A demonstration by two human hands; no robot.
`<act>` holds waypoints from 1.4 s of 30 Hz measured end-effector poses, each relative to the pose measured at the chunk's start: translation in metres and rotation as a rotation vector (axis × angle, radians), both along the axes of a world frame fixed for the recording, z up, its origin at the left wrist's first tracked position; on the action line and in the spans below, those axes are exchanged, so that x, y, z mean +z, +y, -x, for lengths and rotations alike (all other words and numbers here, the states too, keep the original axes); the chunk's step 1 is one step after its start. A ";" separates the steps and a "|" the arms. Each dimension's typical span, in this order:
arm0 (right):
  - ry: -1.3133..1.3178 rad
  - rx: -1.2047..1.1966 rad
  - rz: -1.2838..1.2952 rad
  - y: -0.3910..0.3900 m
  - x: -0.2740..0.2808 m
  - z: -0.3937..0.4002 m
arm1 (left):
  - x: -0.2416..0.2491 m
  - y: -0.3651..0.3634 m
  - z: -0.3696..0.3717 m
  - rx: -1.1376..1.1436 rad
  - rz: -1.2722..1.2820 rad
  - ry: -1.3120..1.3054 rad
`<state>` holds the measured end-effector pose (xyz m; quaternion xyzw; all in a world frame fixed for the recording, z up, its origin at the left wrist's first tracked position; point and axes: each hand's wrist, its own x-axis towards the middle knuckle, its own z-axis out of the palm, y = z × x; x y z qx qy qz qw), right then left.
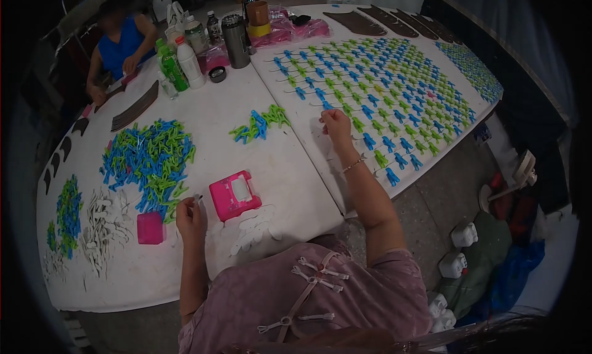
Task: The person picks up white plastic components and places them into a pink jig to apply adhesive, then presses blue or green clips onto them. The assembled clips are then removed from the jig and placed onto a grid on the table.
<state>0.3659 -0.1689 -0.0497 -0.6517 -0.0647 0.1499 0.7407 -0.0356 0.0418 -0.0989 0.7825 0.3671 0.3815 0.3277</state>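
My right hand [336, 126] is closed in a pinch at the left edge of the laid-out rows, its fingertips right at a blue clothespin [327, 105]. These rows hold blue and green clothespins [388, 92], many with a thin pale hook at one end. Low over the table, my left hand [190, 217] has its fingers pressed together; a small dark tip sticks out at them, and I cannot tell what it belongs to. It sits between a small pink box [150, 228] and a pink tray-like container [234, 195] with a white insert. Past it lies a big heap of clothespins [148, 160].
Loose white hooks [102, 224] and white pieces [256, 231] lie near the front edge. A small clothespin pile [262, 123] is mid-table. Bottles [189, 61] and a steel tumbler [235, 41] stand at the back. Another person [126, 43] works at the far left.
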 end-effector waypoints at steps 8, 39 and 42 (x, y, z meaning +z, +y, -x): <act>-0.890 -0.041 0.957 -0.076 0.042 -0.094 | 0.003 -0.002 -0.004 0.027 -0.011 0.018; -1.286 0.029 1.074 -0.038 0.025 -0.064 | 0.006 -0.004 -0.005 0.035 -0.021 0.033; -1.315 0.056 1.035 -0.021 0.025 -0.049 | 0.006 -0.004 -0.006 0.033 -0.026 0.034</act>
